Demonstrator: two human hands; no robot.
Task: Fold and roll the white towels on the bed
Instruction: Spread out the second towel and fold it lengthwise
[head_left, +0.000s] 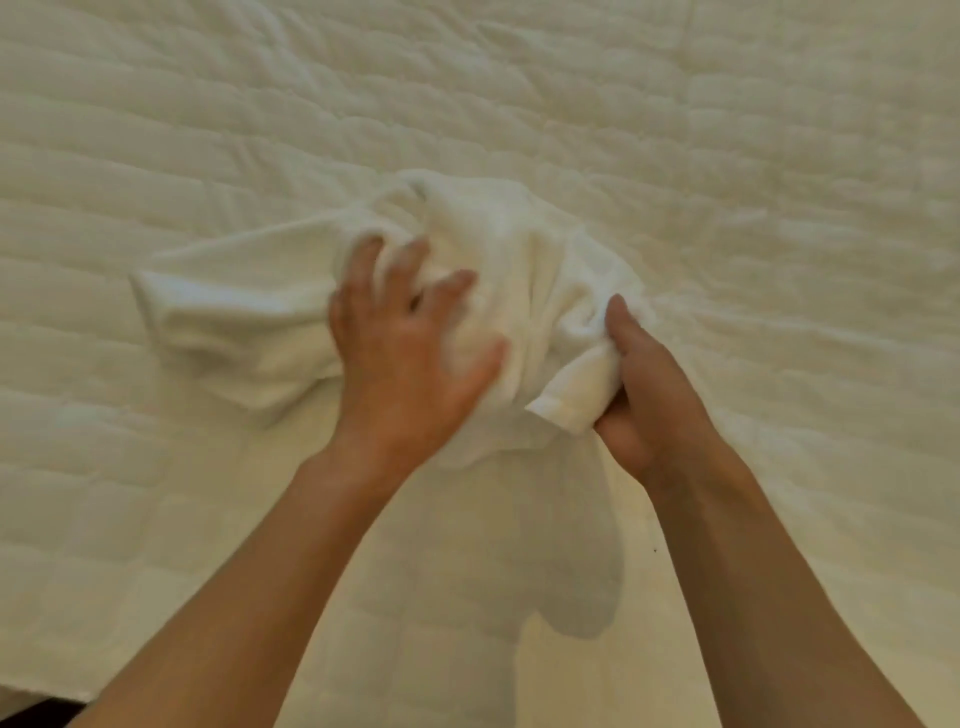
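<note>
While right hand (644, 395) grips white towel (493, 234) | crumpled, soft | bed (727, 130) quilted

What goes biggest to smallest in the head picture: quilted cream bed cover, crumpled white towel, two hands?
Quilted cream bed cover
crumpled white towel
then left hand and right hand, which look alike.

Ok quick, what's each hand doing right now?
Left hand: open, fingers spread, pressing on the white towel.
Right hand: closed, gripping a bunched end of the same towel.
</note>
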